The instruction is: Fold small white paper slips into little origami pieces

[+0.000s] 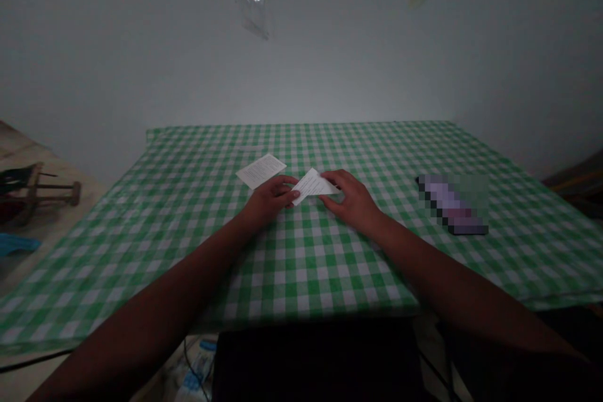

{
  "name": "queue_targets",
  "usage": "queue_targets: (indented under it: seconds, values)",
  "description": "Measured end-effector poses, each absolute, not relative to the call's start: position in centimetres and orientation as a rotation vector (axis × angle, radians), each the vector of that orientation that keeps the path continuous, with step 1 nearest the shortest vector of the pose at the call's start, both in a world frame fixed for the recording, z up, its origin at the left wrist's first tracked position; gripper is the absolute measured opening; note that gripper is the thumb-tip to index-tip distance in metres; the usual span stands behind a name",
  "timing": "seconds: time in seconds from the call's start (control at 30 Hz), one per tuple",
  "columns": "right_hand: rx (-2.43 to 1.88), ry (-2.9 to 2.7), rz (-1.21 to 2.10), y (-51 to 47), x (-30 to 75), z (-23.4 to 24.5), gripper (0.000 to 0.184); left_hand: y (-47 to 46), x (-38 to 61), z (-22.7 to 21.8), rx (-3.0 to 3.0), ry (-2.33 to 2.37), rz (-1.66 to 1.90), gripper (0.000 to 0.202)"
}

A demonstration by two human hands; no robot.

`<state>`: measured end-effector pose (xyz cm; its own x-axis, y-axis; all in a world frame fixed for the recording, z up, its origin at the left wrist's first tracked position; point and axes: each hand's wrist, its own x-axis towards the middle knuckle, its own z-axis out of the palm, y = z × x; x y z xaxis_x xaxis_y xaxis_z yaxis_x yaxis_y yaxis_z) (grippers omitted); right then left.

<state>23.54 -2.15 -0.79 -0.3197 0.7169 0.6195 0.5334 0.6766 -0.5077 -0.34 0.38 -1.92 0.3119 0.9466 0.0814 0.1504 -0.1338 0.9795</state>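
Mid-table (pixel 306 264), the folded paper (pixel 315 184) sits between the left hand (pixel 271 199) and the right hand (pixel 352 201), held at either end. A second paper (pixel 260 170) lies just behind it, leftward. Toward the right edge, well apart, lies a blurred object (pixel 452 204), perhaps a phone.

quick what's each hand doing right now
Left hand: fingers pinch the left corner of the folded white paper.
Right hand: fingers hold the same paper's right end.

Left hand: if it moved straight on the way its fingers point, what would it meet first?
The folded white paper, which the left hand now touches at its edge; just beyond it lies the right hand. Depth is somewhat unclear.
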Motion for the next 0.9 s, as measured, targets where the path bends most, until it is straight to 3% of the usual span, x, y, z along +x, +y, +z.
queue_targets:
  seconds: [0.13,0.57,0.67,0.9]
  values:
    - [-0.941,-2.020,0.218,-2.13,23.70,-0.66,0.027,0.16,-0.43,-1.71,1.554,1.005,0.972,0.043]
    - [-1.105,-1.920,0.375,-1.69,24.09,-1.08,0.023,-0.13,-1.22,-1.79,1.795,0.947,0.949,0.044]
    - [-1.122,-1.908,0.464,-1.87,24.00,-0.83,0.016,-0.40,-1.17,-1.52,1.919,1.025,0.934,0.042]
    - [-1.195,-1.711,0.832,-2.25,23.66,-0.12,0.026,-0.33,-1.20,-1.30,1.949,1.081,0.984,0.030]
